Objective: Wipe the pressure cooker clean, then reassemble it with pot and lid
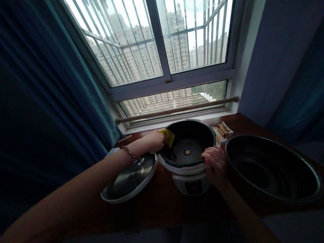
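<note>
Nearest the camera are the two forearms, reaching forward from the lower corners onto a dark wooden sill (162, 202) under the window (162, 50). The left hand (153, 141), a beaded bracelet (129, 152) on its wrist, is closed around a yellow cloth (168, 136), pressing it against the near-left inner wall of the cooker's empty well just below the rim. The right hand (215, 163) rests with fingers curled over the near-right rim of the electric cooker (188, 152), apparently steadying it. The cooker sits between the two hands, directly ahead of them, upright with its round mouth facing up; being round it has no real long axis, though its control panel faces back toward the person. The left hand is the one already inside the opening; the right only touches the edge. The cloth hangs roughly vertical, draped from the fingers down the wall. Just under the left forearm lies a glass lid (130, 179), knob up, touching or nearly touching the cooker's base. Outside the right hand stands the removed inner pot (272, 168), mouth up, close beside the cooker. Beyond the right hand a small tray (222, 130) sits against the window frame.
</note>
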